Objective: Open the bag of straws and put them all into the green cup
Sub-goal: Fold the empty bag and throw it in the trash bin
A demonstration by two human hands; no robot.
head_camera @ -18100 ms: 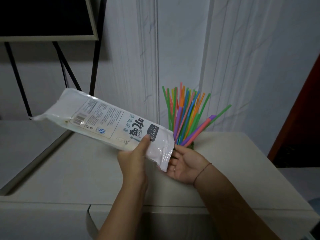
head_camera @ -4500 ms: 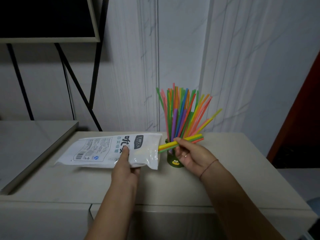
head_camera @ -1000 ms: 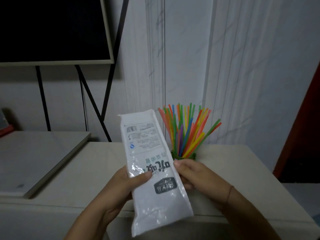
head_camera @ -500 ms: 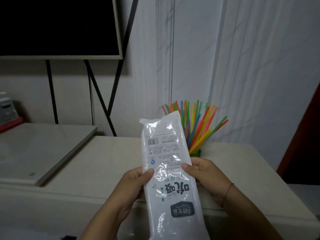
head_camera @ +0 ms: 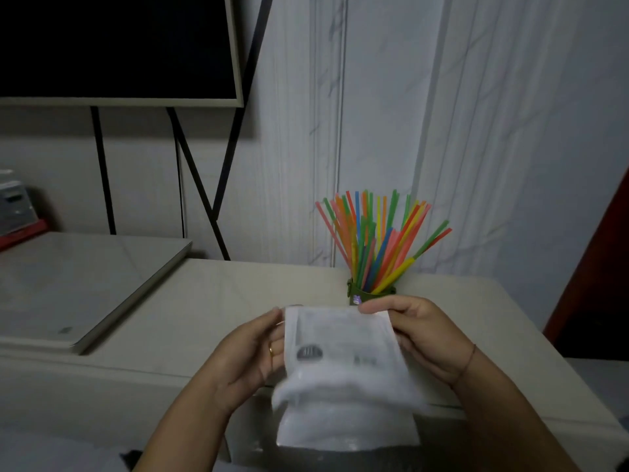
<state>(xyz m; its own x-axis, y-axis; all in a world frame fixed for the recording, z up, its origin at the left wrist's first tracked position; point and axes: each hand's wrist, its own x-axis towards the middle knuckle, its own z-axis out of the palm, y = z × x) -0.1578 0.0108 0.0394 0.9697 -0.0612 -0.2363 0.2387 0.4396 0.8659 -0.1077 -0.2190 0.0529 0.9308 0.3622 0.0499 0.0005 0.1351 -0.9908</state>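
Reader: Print on the bag [head_camera: 343, 356], is it legible?

Legend: No, motion blur smears it. The bag's lower part droops past the near edge of the table [head_camera: 204, 301]. The green cup [head_camera: 369, 296] shows only its rim above the bag and the right hand [head_camera: 425, 338].

Reader: Grip?

Legend: Left hand [head_camera: 252, 356] and right hand pinch the bag's top corners, thumbs in front, fingers curled along its sides. The bag is white, crinkled and folded over midway, held above the table's near edge. Straws [head_camera: 377, 243] of many colours fan upward from the cup.
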